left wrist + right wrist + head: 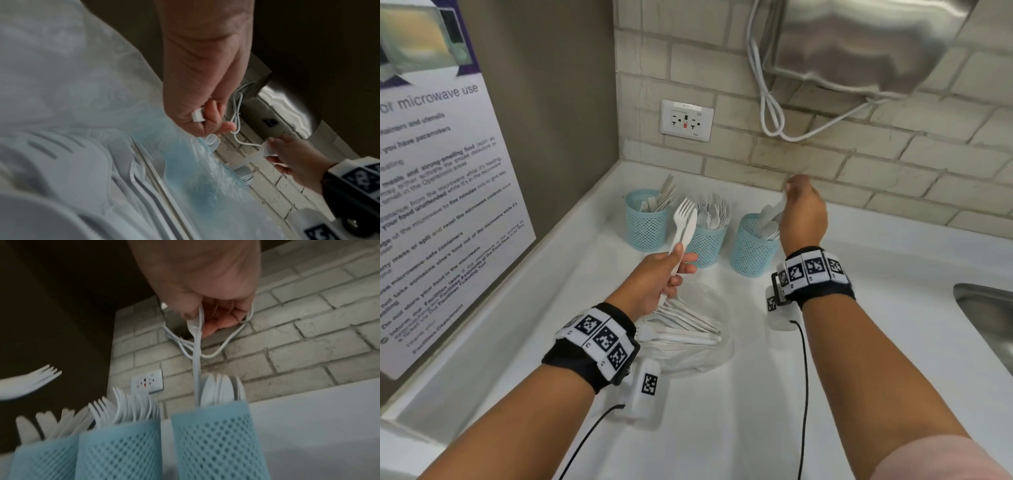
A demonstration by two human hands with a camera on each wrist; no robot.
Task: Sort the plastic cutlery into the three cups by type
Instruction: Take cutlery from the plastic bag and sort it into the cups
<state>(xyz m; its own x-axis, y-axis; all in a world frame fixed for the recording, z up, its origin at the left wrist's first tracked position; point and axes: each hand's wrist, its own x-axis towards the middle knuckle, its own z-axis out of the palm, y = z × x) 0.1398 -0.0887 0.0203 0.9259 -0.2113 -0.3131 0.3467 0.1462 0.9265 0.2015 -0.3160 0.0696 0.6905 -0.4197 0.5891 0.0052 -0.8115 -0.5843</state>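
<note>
Three blue mesh cups stand in a row on the white counter: the left cup (646, 224) holds knives, the middle cup (705, 245) forks, the right cup (752, 250) spoons. My left hand (678, 265) grips a white fork and knife (684, 219) by their handles, heads up, in front of the middle cup. My right hand (791, 193) pinches the top of a thin white utensil (196, 353) above the right cup (218, 444). Its lower end is inside that cup among the spoons; its type is unclear.
A clear plastic bag with several loose white pieces of cutlery (681, 329) lies under my left wrist. A brick wall with a socket (686, 120), a hanging white cable (774, 113) and a steel dispenser (859, 44) stands behind the cups. A sink edge (986, 308) is at right.
</note>
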